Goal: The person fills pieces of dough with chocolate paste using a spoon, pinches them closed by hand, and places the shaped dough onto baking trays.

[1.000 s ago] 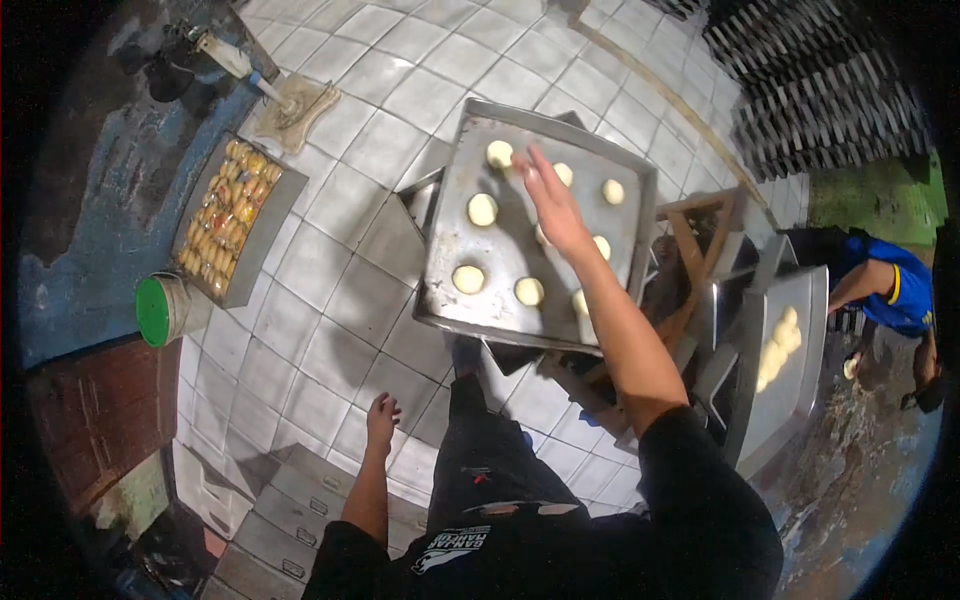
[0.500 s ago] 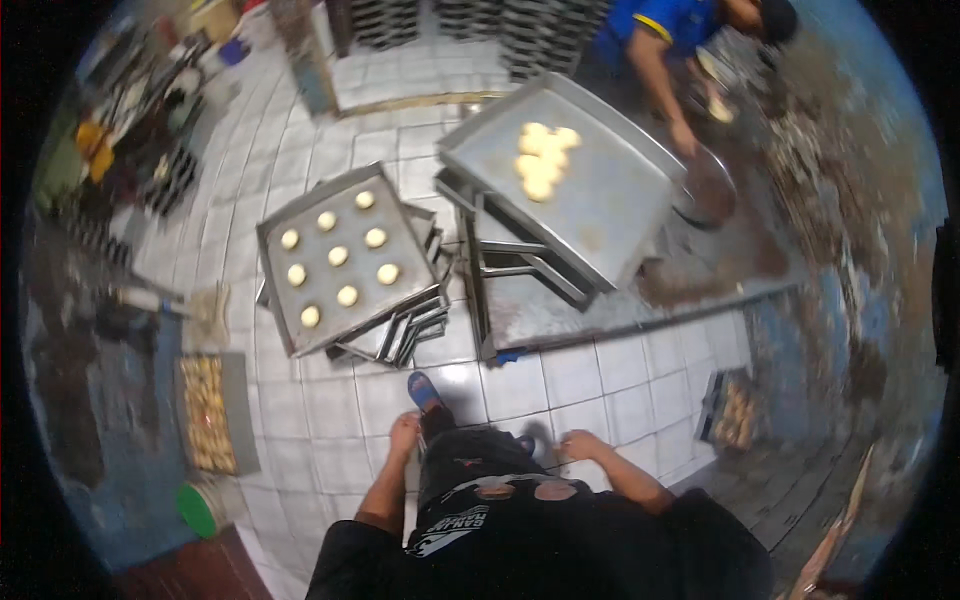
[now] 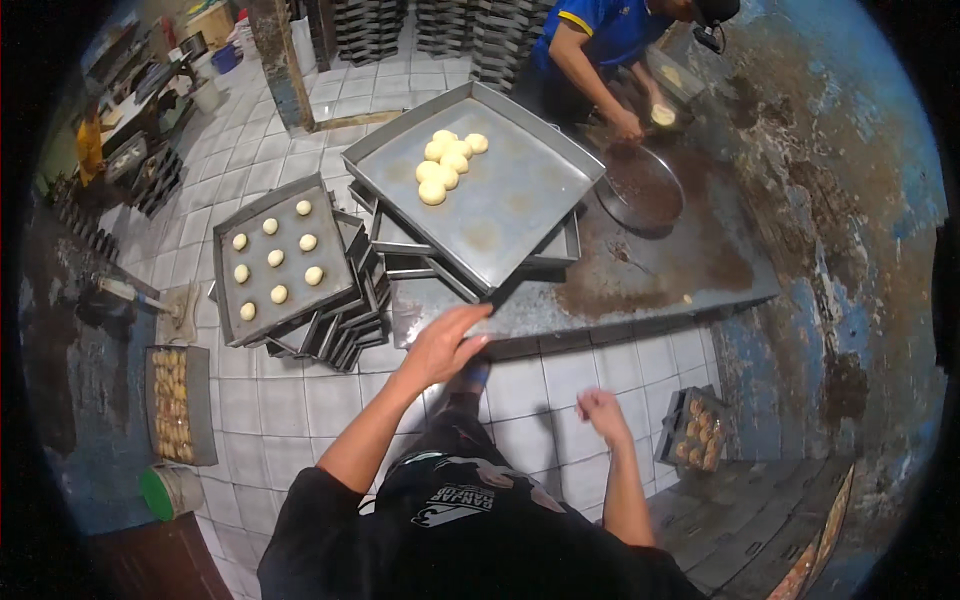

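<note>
The left hand [image 3: 443, 347] reaches toward the near corner of the big tray [image 3: 520, 215], fingers spread loose and holding nothing; the fingertips sit just short of the tray's corner, and whether they touch the table [image 3: 640, 285] edge cannot be told. The right hand [image 3: 600, 412] hangs low over the floor tiles, fingers partly curled, empty.

The big tray is shallow grey metal, square, turned corner-on, resting atop a stack of like trays on the table at 12 o'clock from the left hand. Pale round dough balls [image 3: 447, 160] cluster near its far corner, touching one another; the rest of its floor is bare and smudged.

At 10 o'clock from the left hand a second tray [image 3: 280, 310] tops a floor stack, with small dough pieces spaced apart in rows. At 9 o'clock a floor tray [image 3: 178, 405] holds browned buns, close-packed. A green bucket [image 3: 168, 490] stands below it.

A co-worker [image 3: 600, 35] in blue works at the table's far end, beside a round pan [image 3: 640, 190]; the head is cut off by the frame. A crate [image 3: 695, 430] at 3 o'clock is too small to read clearly.
</note>
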{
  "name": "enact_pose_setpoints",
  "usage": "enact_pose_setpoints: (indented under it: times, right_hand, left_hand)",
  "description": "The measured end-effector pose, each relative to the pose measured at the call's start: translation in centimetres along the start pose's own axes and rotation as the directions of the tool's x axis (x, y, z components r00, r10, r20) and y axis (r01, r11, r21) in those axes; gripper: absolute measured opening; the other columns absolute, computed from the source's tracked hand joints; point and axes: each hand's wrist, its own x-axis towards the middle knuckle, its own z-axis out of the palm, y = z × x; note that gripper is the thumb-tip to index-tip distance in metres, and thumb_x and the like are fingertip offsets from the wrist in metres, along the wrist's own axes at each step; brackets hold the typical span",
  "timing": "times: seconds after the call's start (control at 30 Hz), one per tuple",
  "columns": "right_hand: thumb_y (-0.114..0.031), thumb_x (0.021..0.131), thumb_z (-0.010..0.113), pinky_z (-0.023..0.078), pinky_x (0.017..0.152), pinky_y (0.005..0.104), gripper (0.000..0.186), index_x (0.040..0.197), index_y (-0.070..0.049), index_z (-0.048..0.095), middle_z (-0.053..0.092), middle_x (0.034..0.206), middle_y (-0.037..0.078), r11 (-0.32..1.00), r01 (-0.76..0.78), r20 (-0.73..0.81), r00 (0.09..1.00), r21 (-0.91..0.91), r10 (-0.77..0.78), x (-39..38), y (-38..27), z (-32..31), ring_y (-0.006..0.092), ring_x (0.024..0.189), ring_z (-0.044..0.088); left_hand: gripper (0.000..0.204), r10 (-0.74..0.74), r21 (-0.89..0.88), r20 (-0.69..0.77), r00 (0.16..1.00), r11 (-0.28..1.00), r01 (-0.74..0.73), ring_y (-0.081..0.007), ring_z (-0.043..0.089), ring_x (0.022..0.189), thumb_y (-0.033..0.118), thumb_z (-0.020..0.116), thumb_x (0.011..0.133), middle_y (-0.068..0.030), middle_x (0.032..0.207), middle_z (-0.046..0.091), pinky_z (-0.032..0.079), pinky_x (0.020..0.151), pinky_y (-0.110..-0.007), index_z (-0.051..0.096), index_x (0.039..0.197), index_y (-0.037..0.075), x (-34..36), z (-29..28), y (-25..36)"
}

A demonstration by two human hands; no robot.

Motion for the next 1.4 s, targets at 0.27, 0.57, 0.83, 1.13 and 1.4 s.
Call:
enact_pose_setpoints:
  times: [0.27, 0.57, 0.83, 1.13, 1.4]
  right_hand:
    - [-0.026, 0.106, 0.055, 0.044, 0.067, 0.0259, 0.030, 0.090, -0.003, 0.065, 0.063, 0.078, 0.000, 0.949, 0.314, 0.241, 0.919, 0.026, -0.311, 18.5, -30.4, -4.8, 0.0084, 0.071, 0.054]
    - [-0.030, 0.103, 0.055, 0.051, 0.074, 0.0399, 0.034, 0.095, 0.001, 0.067, 0.070, 0.084, 0.014, 0.876, 0.471, 0.052, 0.882, -0.106, -0.468, 46.7, -37.2, 4.5, 0.0268, 0.075, 0.064]
    - [-0.026, 0.097, 0.067, 0.051, 0.074, 0.0330, 0.030, 0.108, 0.001, 0.073, 0.072, 0.094, 0.007, 0.943, 0.332, 0.207, 0.923, -0.006, -0.323, 55.1, -38.8, 6.3, 0.0167, 0.084, 0.066]
    - [-0.018, 0.095, 0.068, 0.054, 0.079, 0.0337, 0.022, 0.113, -0.004, 0.070, 0.072, 0.095, 0.011, 0.766, 0.627, 0.104, 0.779, -0.143, -0.618, 29.6, -36.3, -10.1, 0.0195, 0.085, 0.067]
    - [-0.012, 0.094, 0.072, 0.055, 0.082, 0.0295, 0.030, 0.121, 0.001, 0.067, 0.069, 0.108, 0.011, 0.806, 0.571, 0.126, 0.798, 0.157, -0.590, 21.4, -16.1, -25.9, 0.0173, 0.096, 0.067]
  left_hand:
    - [0.051, -0.192, 0.157, -0.224, 0.956, 0.961, 0.230, -0.0398, 0.059, 0.121, 0.032, 0.067, 0.095, -0.0228, 0.129, 0.064, 0.047, 0.103, -0.045, 0.058, 0.136, 0.003, 15.3, 3.5, -5.1]
    - [0.060, -0.429, 0.246, -0.265, 0.864, 0.836, 0.490, -0.0375, 0.069, 0.101, 0.039, 0.078, 0.084, -0.0168, 0.112, 0.071, 0.056, 0.083, -0.045, 0.060, 0.134, 0.012, 16.1, 5.1, -6.8]
    - [0.044, -0.297, 0.267, -0.389, 0.872, 0.870, 0.416, -0.0375, 0.068, 0.099, 0.032, 0.073, 0.089, -0.0173, 0.106, 0.072, 0.055, 0.085, -0.046, 0.066, 0.122, 0.004, 16.7, 6.8, -6.3]
    - [0.039, -0.542, -0.520, -0.759, 0.360, 0.838, 0.164, -0.0228, 0.067, 0.110, 0.023, 0.055, 0.107, -0.0129, 0.122, 0.069, 0.055, 0.088, -0.033, 0.055, 0.134, -0.005, 24.9, 15.9, 2.3]
    - [0.043, -0.643, -0.574, -0.517, 0.566, 0.750, 0.328, -0.0082, 0.051, 0.072, 0.039, 0.046, 0.111, 0.0005, 0.075, 0.055, 0.043, 0.064, -0.029, 0.059, 0.087, 0.005, 30.0, 36.2, 10.3]
